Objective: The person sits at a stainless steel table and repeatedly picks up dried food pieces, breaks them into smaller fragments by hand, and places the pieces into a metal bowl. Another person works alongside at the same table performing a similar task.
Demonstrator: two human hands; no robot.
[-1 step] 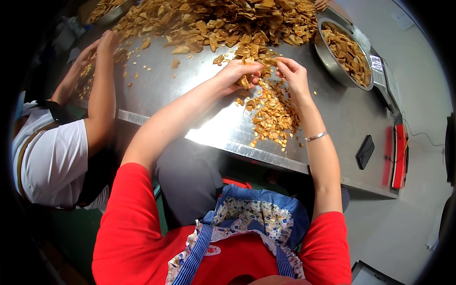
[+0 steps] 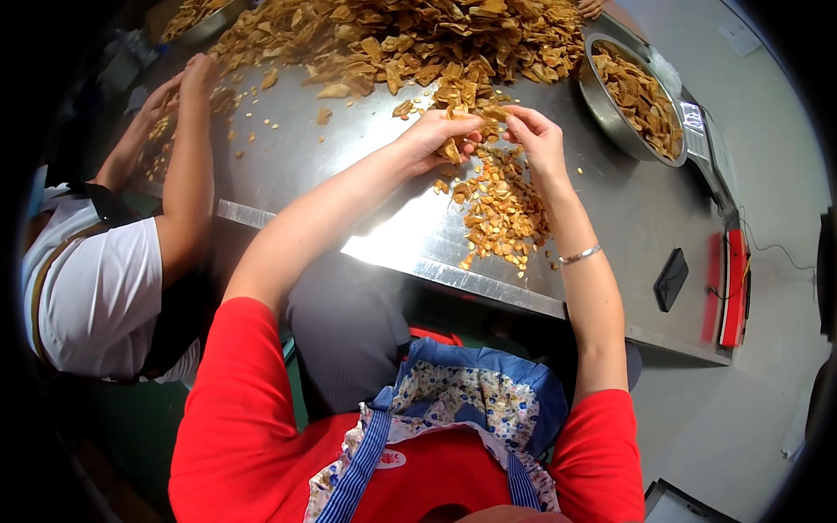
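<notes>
My left hand [image 2: 432, 138] is closed on a dried brown slice [image 2: 451, 151], which sticks out below its fingers. Across from it, my right hand [image 2: 539, 142] pinches the edge of another thin dried slice [image 2: 495, 113] between thumb and fingertips. This second slice spans the small gap between the two hands. Beneath them on the metal table [image 2: 392, 222] lies a loose pile of small yellow-brown bits [image 2: 501, 213], like seeds or crumbs. Just beyond the hands, a large heap of dried brown slices [image 2: 410, 44] spreads over the far side.
A steel bowl [image 2: 602, 109] of dried slices stands at the far right. A black phone-like object [image 2: 670, 280] lies nearer, beside a red-edged device [image 2: 734, 288]. At the left, a co-worker's arms [image 2: 187, 166] reach over the table. Another person's hand [image 2: 590, 8] shows at the top.
</notes>
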